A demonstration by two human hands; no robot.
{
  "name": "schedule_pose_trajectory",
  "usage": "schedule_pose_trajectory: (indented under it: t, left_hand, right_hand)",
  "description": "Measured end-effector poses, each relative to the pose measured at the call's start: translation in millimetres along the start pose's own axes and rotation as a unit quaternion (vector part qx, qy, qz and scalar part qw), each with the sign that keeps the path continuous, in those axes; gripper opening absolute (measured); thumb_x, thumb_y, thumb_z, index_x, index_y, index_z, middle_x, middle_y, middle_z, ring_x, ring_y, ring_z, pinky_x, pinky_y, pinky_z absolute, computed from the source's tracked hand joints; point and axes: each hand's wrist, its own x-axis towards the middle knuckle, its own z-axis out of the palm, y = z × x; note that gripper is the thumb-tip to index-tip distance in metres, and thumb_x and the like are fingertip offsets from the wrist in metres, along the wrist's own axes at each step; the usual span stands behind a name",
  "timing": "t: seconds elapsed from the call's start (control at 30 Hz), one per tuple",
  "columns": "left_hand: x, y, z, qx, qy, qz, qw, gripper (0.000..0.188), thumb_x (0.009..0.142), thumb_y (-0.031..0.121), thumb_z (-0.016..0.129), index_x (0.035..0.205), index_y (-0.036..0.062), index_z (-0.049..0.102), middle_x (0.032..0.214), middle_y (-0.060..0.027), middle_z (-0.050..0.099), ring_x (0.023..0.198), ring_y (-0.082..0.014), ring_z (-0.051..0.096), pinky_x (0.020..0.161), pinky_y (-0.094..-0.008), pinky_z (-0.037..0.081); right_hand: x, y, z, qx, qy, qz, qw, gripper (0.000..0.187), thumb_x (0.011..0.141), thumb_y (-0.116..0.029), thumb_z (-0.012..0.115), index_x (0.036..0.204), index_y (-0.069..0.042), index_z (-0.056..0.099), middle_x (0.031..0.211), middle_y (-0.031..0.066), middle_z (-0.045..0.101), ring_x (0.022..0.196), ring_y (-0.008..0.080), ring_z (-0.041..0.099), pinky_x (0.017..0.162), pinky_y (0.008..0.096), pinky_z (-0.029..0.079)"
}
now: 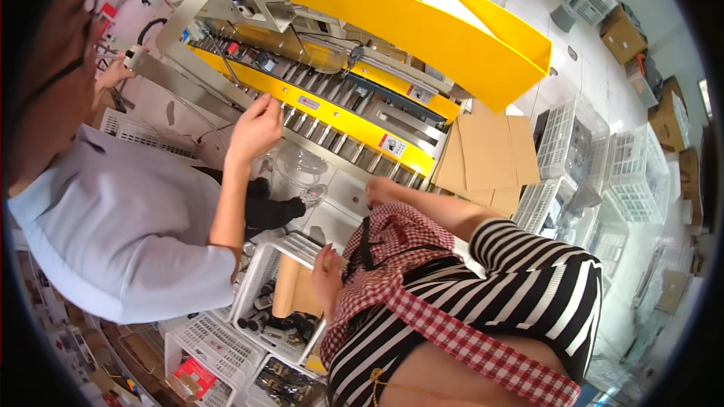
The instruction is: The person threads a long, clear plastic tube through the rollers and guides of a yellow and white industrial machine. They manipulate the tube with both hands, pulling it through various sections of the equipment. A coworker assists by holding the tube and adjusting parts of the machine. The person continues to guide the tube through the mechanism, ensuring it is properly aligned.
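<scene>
My right hand [379, 191] is closed in a fist just off the near end of a roller conveyor [324, 136] with yellow side rails. Its palm faces away, so whatever it may hold is hidden. Low at my left side, beside my red checked apron [392, 237], my left hand [327, 279] has its fingers curled together; a small thing may be between them, too small to make out. A co-worker in a light blue shirt [143, 218] stands at the left, one hand [259, 130] with bent fingers beside the conveyor's yellow rail. The co-worker's other hand [113, 75] is near the machine's frame.
A large yellow chute [422, 30] rises over the conveyor. Flattened cardboard [490, 154] lies at its right end. White plastic crates [558, 143] stand at the right. Below left, a white crate [253, 286] holds dark parts and brown card, near a red box [194, 378].
</scene>
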Motion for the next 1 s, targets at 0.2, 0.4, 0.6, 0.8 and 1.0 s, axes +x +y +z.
schedule_pose_trajectory:
  t: [0.2,0.4,0.6,0.8,1.0]
  left_hand:
    - [-50,0,6,-0.046,-0.046,0.053,0.996,0.036,0.089,0.016,0.054,0.122,0.0031,0.051,0.114,-0.0166,0.057,0.106,-0.0227,0.053,0.087,-0.0307,0.041]
    - [-87,-10,26,0.078,-0.107,0.181,0.975,0.046,0.087,0.020,0.054,0.132,0.0096,0.043,0.132,-0.0131,0.045,0.126,-0.0311,0.036,0.104,-0.0410,0.025]
    - [-102,-9,38,0.220,-0.083,0.297,0.925,0.063,0.080,0.027,0.061,0.136,0.0115,0.037,0.139,-0.0101,0.037,0.127,-0.0317,0.033,0.105,-0.0465,0.018]
    - [-103,5,61,0.110,-0.095,0.278,0.950,0.082,0.069,0.016,0.069,0.139,0.0056,0.028,0.133,-0.0215,0.038,0.122,-0.0377,0.037,0.099,-0.0422,0.031]
    - [-105,48,121,0.160,-0.149,0.345,0.913,0.094,0.061,0.016,0.075,0.140,0.0083,0.025,0.134,-0.0208,0.034,0.123,-0.0375,0.035,0.100,-0.0430,0.030]
  right_hand:
    - [-106,-18,86,0.404,-0.169,0.076,0.896,0.026,0.080,-0.022,0.064,0.091,0.000,0.057,0.091,0.0147,0.065,0.081,0.0228,0.065,0.072,0.0341,0.052]
    - [-135,33,150,0.157,-0.164,-0.179,0.957,0.035,0.073,-0.024,0.069,0.099,-0.003,0.057,0.091,0.0133,0.063,0.083,0.0272,0.061,0.076,0.0326,0.048]
    - [-212,-6,116,-0.009,-0.060,-0.295,0.954,0.052,0.071,-0.025,0.070,0.113,-0.001,0.052,0.098,0.0163,0.060,0.090,0.0289,0.059,0.081,0.0356,0.046]
    - [-224,15,98,0.028,-0.024,-0.356,0.934,0.035,0.086,-0.021,0.056,0.116,-0.006,0.048,0.107,0.0075,0.051,0.098,0.0147,0.052,0.082,0.0289,0.046]
    - [-266,47,42,0.013,0.014,-0.325,0.946,0.025,0.090,-0.021,0.050,0.112,-0.009,0.051,0.098,0.0015,0.052,0.087,0.0095,0.053,0.074,0.0246,0.047]
